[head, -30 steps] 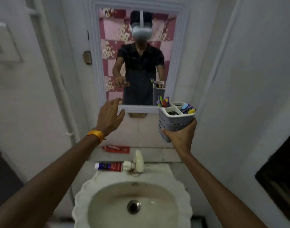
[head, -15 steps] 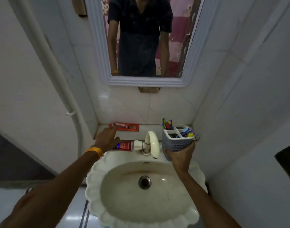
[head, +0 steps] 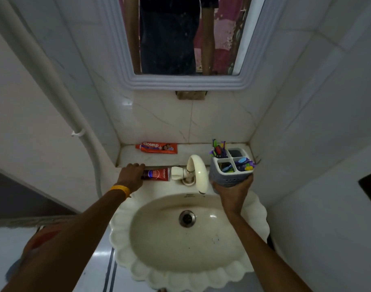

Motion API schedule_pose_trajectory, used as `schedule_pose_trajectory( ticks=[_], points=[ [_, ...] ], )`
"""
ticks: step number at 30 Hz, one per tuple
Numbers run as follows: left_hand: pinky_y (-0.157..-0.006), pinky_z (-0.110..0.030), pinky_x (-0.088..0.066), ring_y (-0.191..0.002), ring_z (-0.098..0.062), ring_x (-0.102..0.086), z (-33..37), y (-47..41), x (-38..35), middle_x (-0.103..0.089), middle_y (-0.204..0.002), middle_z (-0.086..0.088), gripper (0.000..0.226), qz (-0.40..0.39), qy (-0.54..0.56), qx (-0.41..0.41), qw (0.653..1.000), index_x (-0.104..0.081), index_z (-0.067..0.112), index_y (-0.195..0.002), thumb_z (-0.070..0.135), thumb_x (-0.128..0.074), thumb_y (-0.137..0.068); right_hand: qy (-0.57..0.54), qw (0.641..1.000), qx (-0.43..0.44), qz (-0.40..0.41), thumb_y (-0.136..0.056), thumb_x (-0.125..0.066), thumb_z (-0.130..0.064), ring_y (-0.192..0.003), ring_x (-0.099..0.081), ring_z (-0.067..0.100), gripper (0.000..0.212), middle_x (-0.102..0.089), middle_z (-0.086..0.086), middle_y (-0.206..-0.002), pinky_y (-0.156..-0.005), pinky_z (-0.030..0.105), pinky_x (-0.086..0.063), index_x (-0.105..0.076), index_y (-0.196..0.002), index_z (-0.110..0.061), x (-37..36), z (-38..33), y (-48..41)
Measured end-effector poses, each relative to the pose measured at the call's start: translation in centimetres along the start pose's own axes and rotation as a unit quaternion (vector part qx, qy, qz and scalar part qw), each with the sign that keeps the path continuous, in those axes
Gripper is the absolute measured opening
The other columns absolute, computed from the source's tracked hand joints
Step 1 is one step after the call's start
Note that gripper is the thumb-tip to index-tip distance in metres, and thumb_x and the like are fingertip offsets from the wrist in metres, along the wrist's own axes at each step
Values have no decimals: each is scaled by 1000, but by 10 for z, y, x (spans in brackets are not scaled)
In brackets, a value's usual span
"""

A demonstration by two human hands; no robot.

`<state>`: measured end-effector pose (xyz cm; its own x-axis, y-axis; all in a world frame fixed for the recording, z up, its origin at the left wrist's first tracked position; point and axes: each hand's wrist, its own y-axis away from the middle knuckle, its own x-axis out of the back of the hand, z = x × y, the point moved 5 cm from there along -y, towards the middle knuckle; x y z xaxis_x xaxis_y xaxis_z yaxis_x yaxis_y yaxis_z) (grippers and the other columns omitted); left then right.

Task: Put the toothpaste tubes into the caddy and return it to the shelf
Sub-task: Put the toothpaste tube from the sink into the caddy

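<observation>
on sink rim (head: 262, 218), toothpaste tube (head: 157, 174) lies crosswise, cap right.

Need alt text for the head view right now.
Left hand rests on the red Colgate toothpaste tube on the sink rim; right hand holds the grey four-compartment caddy. A red Closeup tube lies on the ledge.

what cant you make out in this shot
Head view only:
- Colgate tube: its tail end is under the left hand; whether the grip has closed is unclear.
- Caddy: its base is covered by the right hand.
- Back right caddy compartment: too dark to tell what it holds.
- Mirror: cut off by the top edge.
</observation>
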<state>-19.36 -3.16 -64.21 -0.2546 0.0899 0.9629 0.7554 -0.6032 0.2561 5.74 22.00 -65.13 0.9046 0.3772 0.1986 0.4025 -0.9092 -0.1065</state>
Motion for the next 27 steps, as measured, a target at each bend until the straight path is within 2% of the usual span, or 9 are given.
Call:
schedule_pose_trajectory(
  ticks=[2, 4, 11, 13, 16, 19, 21, 24, 27],
  points=[
    [-94, -40, -51, -111, -31, -59, -2, -3, -2, -66, -121, -14, 37, 3, -12, -1, 1000, -58, 11, -125, 23, -64, -91, -20, 1000, -3, -7, -47, -105, -11, -141, -54, 16, 135, -49, 3, -155, -116, 34, -47, -28, -157, -14, 2, 3, 2],
    [-95, -40, -50, -113, -30, -58, -4, -3, -5, -65, -121, -14, 36, 2, -14, -4, 1000, -58, 11, -125, 23, -64, -92, -43, 999, -9, -2, -47, -104, -2, -132, -60, 6, 126, -55, -2, -146, -109, 26, -51, -34, -151, -18, 4, 2, 5],
    [-98, -38, -47, -116, -29, -54, -7, 5, 0, -61, -126, -13, 38, 6, -3, -28, 1000, -57, 13, -129, 27, -63, -94, -64, 998, -20, 15, -52, -100, 6, -117, -64, -11, 115, -61, -4, -135, -98, 14, -54, -38, -147, -12, 9, 1, 15],
    [-97, -36, -47, -113, -29, -55, -7, 10, 8, -59, -125, -15, 37, -8, 57, -36, 998, -59, 11, -126, 25, -65, -93, -58, 998, -16, 14, -53, -100, 6, -120, -64, -9, 117, -61, 4, -140, -102, 18, -54, -37, -150, -8, 9, 1, 17],
    [-90, -35, -53, -103, -30, -60, -6, 17, 33, -57, -118, -16, 31, -6, 158, -39, 987, -63, 7, -117, 21, -69, -91, -44, 999, -13, 11, -53, -101, 2, -127, -63, 5, 117, -58, 7, -145, -108, 35, -56, -36, -150, -12, 9, 4, 17],
    [-83, -37, -54, -99, -28, -60, -4, 26, 67, -60, -115, -14, 30, 47, 191, -52, 979, -67, 9, -112, 22, -74, -86, -34, 999, -10, 5, -52, -102, -4, -134, -61, 17, 120, -55, 5, -148, -110, 46, -54, -34, -150, -24, 9, 7, 15],
    [-86, -38, -53, -99, -28, -61, 2, 34, 90, -65, -116, -14, 31, 90, 199, -70, 973, -69, 10, -111, 21, -77, -84, -32, 999, -7, -2, -53, -102, -3, -135, -60, 20, 120, -55, 7, -149, -111, 49, -53, -34, -150, -22, 10, 8, 15],
    [-84, -37, -53, -96, -28, -64, 14, 42, 129, -67, -109, -14, 31, 155, 214, -88, 960, -69, 11, -109, 16, -79, -81, -44, 999, -12, -17, -54, -99, 6, -131, -61, 8, 118, -55, 9, -148, -111, 40, -54, -34, -150, -14, 9, 8, 15],
    [-86, -36, -53, -98, -24, -63, 42, 51, 171, -67, -111, -13, 34, 202, 247, -140, 937, -69, 11, -111, 8, -79, -79, -65, 998, -11, -25, -54, -97, 12, -122, -61, -11, 114, -56, 11, -145, -101, 15, -53, -36, -148, -10, 9, 5, 13]
  ],
)
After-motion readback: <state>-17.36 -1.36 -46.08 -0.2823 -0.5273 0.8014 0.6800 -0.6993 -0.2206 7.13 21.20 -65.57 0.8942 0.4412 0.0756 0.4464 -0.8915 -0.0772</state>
